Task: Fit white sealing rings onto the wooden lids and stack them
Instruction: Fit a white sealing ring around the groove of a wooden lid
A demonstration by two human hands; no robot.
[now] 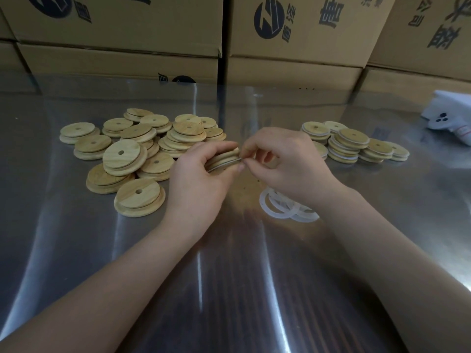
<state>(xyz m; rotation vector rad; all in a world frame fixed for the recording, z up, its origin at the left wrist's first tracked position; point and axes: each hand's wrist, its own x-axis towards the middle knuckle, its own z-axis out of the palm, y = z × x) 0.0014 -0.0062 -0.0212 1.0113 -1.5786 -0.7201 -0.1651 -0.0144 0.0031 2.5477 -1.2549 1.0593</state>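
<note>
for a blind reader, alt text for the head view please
A left hand holds a round wooden lid while the right hand pinches a white sealing ring onto its edge, above a shiny metal table; bare lids lie left, ringed lids right.

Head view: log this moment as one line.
left hand: grips wooden lid | right hand: pinches white ring at rim | bare lids: left | ringed lids: right | spare rings: near wrist
</note>
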